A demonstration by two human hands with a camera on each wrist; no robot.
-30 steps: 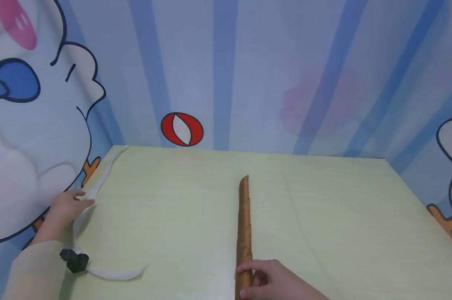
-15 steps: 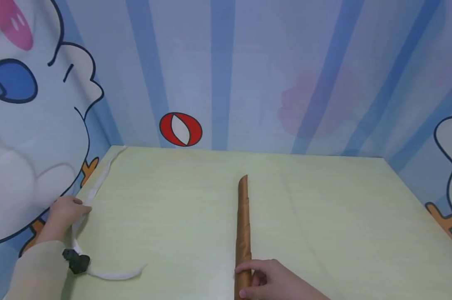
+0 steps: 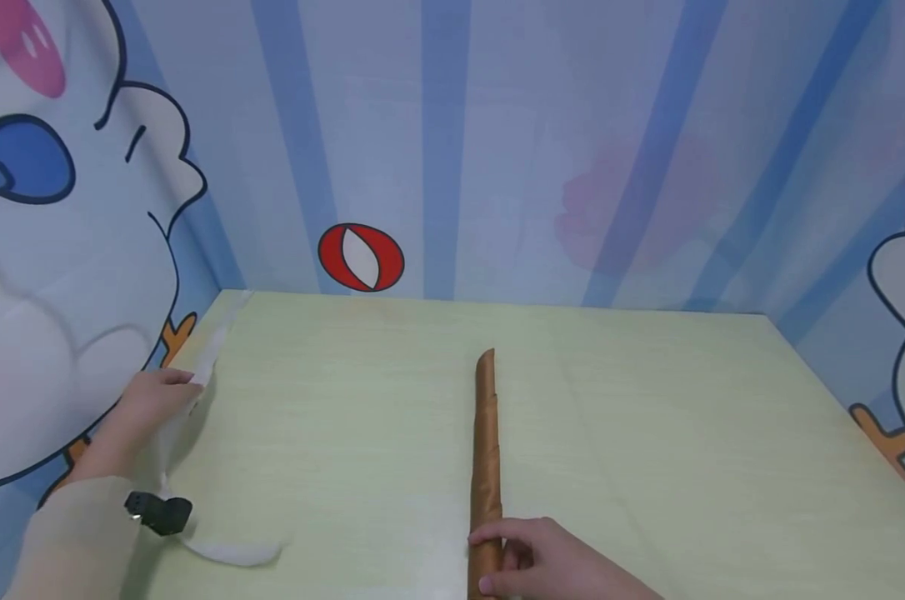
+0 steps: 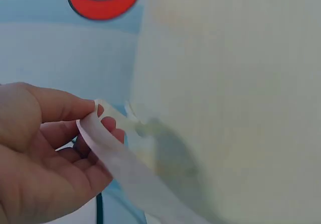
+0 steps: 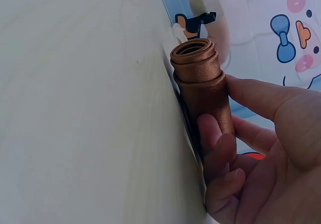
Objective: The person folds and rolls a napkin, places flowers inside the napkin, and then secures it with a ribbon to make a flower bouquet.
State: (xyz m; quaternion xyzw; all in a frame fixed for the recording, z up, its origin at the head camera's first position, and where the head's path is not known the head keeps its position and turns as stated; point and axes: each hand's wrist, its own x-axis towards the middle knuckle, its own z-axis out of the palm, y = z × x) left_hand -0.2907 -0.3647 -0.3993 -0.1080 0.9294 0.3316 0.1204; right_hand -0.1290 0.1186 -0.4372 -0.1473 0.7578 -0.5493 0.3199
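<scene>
At the table's left edge my left hand (image 3: 156,400) pinches a white ribbon (image 3: 212,354) between thumb and fingers. In the left wrist view the ribbon (image 4: 140,184) slants down from the fingertips of the left hand (image 4: 55,148), raised over the table. One loose end curves on the tabletop near the front left. My right hand (image 3: 546,558) grips a long brown roll of satiny material (image 3: 487,442) near its close end. The right wrist view shows the open end of the roll (image 5: 203,91), with layered edges, in the fingers of the right hand (image 5: 251,158).
The pale yellow-green table (image 3: 347,417) meets a blue striped wall sheet (image 3: 512,167) at the back. Printed cartoon figures line the left side sheet (image 3: 47,275) and the right. A small black camera (image 3: 160,512) sits at the left wrist.
The left hand first drew back slightly and closed on the ribbon, then moved forward and right, lifting it off the tabletop. The right hand and brown roll have stayed put.
</scene>
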